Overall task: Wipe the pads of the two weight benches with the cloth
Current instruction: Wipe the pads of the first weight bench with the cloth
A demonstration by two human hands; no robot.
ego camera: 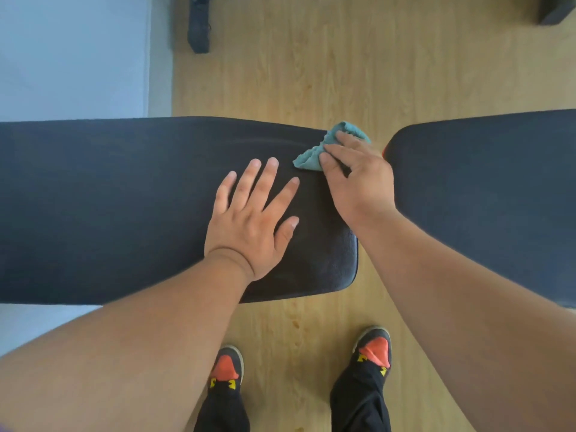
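Observation:
Two black weight bench pads lie side by side across the view. The left pad (109,198) ends near the middle; the right pad (498,188) begins after a narrow gap. My left hand (252,219) rests flat on the left pad near its right end, fingers spread. My right hand (358,179) presses a crumpled teal cloth (307,159) onto the far right corner of the left pad, fingers bent over it. Part of the cloth (350,129) sticks out past the pad's far edge.
Wooden floor (311,73) shows beyond and below the pads. My two feet in black and orange shoes (226,367) stand close to the left pad's near edge. A black metal bench foot (198,26) stands on the floor far left of centre. A pale blue mat (71,57) lies at left.

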